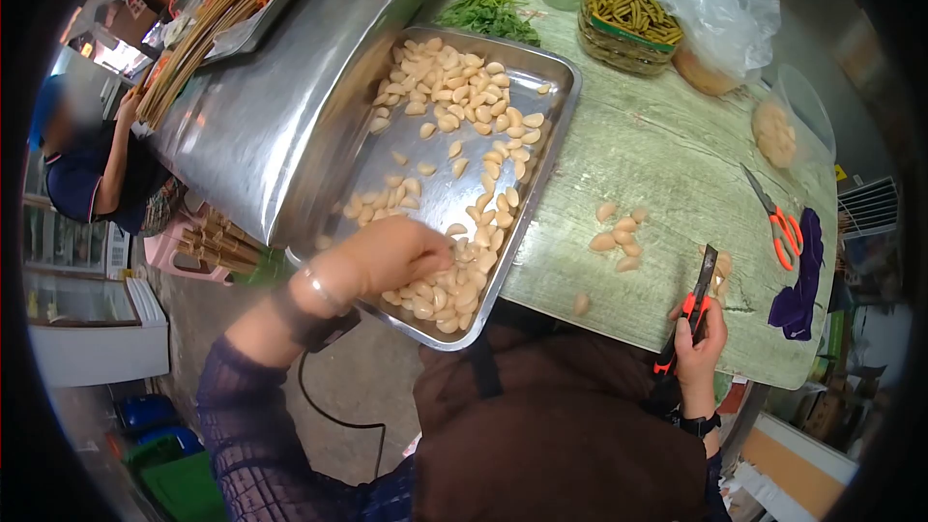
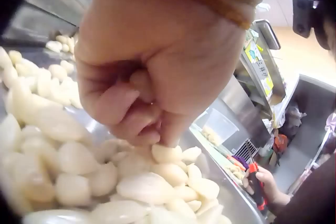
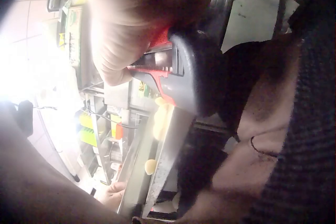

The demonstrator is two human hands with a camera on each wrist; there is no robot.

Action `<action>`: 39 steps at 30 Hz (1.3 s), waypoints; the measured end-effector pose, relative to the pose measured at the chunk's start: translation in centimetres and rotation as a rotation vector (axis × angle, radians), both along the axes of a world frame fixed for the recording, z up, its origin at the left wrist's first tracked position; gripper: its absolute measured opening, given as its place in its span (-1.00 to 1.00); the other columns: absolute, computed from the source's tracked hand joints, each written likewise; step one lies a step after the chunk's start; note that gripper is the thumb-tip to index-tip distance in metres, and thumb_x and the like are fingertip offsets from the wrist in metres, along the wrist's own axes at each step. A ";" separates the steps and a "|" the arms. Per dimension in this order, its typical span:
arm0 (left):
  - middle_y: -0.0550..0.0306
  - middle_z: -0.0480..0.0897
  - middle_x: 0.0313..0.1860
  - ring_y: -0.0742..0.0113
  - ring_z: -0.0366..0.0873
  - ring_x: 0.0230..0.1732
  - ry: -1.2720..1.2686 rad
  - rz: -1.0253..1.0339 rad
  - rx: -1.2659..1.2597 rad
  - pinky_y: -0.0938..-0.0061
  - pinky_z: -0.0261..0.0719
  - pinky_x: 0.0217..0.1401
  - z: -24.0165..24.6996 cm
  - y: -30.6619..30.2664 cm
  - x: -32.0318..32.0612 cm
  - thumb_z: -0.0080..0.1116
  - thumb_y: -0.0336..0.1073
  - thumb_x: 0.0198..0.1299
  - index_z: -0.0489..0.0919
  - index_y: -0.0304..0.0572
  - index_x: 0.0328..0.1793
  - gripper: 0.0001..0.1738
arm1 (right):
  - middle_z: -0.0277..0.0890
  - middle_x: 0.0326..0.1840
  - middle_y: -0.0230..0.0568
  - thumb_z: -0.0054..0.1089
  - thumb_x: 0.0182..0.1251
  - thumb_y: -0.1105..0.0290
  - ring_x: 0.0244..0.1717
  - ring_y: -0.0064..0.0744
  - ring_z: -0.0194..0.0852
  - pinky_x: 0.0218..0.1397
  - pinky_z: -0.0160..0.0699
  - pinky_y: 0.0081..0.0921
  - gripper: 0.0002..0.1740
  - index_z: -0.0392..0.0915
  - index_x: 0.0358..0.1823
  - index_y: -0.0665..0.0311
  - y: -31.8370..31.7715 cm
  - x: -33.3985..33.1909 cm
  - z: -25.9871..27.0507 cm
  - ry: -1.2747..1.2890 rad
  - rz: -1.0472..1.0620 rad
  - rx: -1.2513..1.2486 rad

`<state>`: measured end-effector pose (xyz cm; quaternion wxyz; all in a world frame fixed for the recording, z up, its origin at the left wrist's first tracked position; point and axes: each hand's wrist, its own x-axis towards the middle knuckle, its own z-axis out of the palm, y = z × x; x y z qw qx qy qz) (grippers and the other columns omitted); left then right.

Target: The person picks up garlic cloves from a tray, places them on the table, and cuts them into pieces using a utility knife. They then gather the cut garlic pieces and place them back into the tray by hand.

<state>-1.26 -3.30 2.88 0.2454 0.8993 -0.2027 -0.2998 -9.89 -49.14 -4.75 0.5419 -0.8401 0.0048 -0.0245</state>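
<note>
Tightly, left grip (image 1: 396, 253) pinches garlic (image 2: 167, 154), right grip (image 1: 710, 336) wraps red-black cutter (image 1: 690, 306); sign (image 2: 258, 67) too blurred to read

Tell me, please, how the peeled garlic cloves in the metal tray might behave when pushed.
The peeled garlic cloves will probably feel slippery, as their surfaces look smooth and glossy. Their curved, elongated shapes suggest wobbling more than rolling. Lying loose in the metal tray, they may scatter.

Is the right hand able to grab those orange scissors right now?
Probably not straight away: the right hand is gripping a red-and-black knife. Otherwise, the scissors lie nearby, seemingly uncovered.
</note>
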 end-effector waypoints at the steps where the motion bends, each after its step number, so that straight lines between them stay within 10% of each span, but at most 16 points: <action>1: 0.02 0.71 -0.32 0.05 0.65 -0.30 -0.005 0.015 -0.034 0.31 0.62 -0.13 0.2 0.4 -0.5 0.29 -0.23 0.46 0.71 -0.16 -0.07 -0.84 | 0.58 -0.17 -0.26 0.20 0.41 0.35 -0.13 -0.50 0.47 0.06 0.46 -0.49 -0.71 0.49 0.04 0.37 0.1 0.0 0.2 0.001 0.006 0.004; 9: 0.06 0.65 -0.44 0.27 0.58 -0.45 -0.197 0.337 -0.166 0.35 0.57 -0.30 1.5 -0.7 3.1 0.22 -0.34 0.50 0.66 -0.18 0.06 -0.87 | 0.59 -0.21 -0.28 0.22 0.37 0.40 -0.19 -0.54 0.46 -0.02 0.46 -0.52 -0.76 0.50 -0.03 0.35 0.4 0.2 0.7 0.011 -0.022 -0.001; 18: -0.22 0.78 -0.20 -0.27 0.75 -0.13 -0.402 0.227 0.333 -0.05 0.67 -0.09 -1.7 -3.9 6.6 0.23 -0.05 0.46 0.43 -0.03 0.36 -0.53 | 0.62 -0.29 -0.31 0.26 0.29 0.46 -0.31 -0.55 0.49 -0.14 0.51 -0.55 -0.78 0.51 -0.08 0.33 0.4 0.2 -0.1 -0.079 -0.038 -0.006; 24: -0.19 0.78 -0.20 -0.25 0.75 -0.15 -0.256 0.320 0.332 0.02 0.68 -0.07 -1.5 -2.5 5.7 0.24 -0.06 0.46 0.59 -0.10 0.17 -0.65 | 0.62 -0.34 -0.31 0.29 0.27 0.43 -0.34 -0.53 0.52 -0.17 0.52 -0.53 -0.77 0.52 -0.10 0.32 0.5 0.1 0.3 -0.055 -0.040 -0.017; 27: -0.13 0.79 -0.22 -0.22 0.75 -0.19 -0.078 -0.048 0.142 0.06 0.68 -0.08 -1.4 -1.1 5.1 0.23 -0.06 0.46 0.66 -0.09 0.06 -0.71 | 0.62 -0.35 -0.30 0.31 0.25 0.42 -0.36 -0.49 0.53 -0.17 0.53 -0.50 -0.77 0.53 -0.11 0.32 0.6 0.3 0.1 -0.074 -0.044 -0.024; 31: -0.10 0.77 -0.30 -0.17 0.74 -0.22 -0.373 0.233 0.097 0.09 0.67 -0.14 -0.2 -3.3 7.3 0.29 -0.17 0.43 0.66 -0.04 0.11 -0.76 | 0.63 -0.36 -0.27 0.32 0.22 0.42 -0.36 -0.43 0.55 -0.17 0.54 -0.47 -0.76 0.54 -0.12 0.33 0.6 0.3 0.4 -0.062 -0.044 -0.066; 39: -0.12 0.78 -0.21 -0.16 0.75 -0.15 -0.553 0.131 0.215 0.07 0.68 -0.08 -3.4 -5.7 13.4 0.32 -0.27 0.35 0.60 -0.11 0.09 -0.75 | 0.62 -0.36 -0.27 0.32 0.21 0.46 -0.37 -0.42 0.55 -0.20 0.54 -0.47 -0.75 0.54 -0.11 0.33 0.4 0.2 0.2 -0.056 -0.039 -0.041</action>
